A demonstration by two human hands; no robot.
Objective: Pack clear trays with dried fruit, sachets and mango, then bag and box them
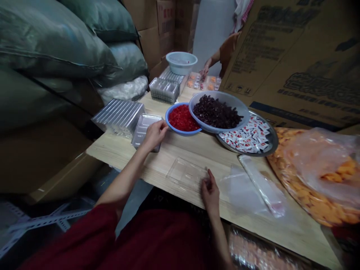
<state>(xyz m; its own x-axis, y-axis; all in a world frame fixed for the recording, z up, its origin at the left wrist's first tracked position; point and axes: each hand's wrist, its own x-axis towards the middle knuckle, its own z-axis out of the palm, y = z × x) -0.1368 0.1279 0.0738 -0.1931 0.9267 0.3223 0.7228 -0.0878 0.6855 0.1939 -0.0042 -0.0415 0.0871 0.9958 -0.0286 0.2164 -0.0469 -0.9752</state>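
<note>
My left hand point(155, 134) is closed, thumb and fingers together, just by the left rim of a small blue bowl point(182, 118) of red pieces. What those fingers pinch, if anything, I cannot make out. Beneath that hand stands a stack of clear plastic trays point(144, 127). A single clear plastic tray point(185, 173) lies flat near the table's front edge. At its right end my right hand point(210, 192) has its fingers curled on the edge. A larger bowl of dark dried fruit point(218, 112) overlaps the blue bowl and a metal pan point(271, 144) of small white packets.
More tray stacks point(120, 114) stand at the left, with a pale blue basin point(181, 63) behind. Another person's hand point(205, 70) is over filled trays. Plastic bags point(261, 187) and an orange-patterned bag point(317, 180) lie right. A large carton point(298, 63) rises behind.
</note>
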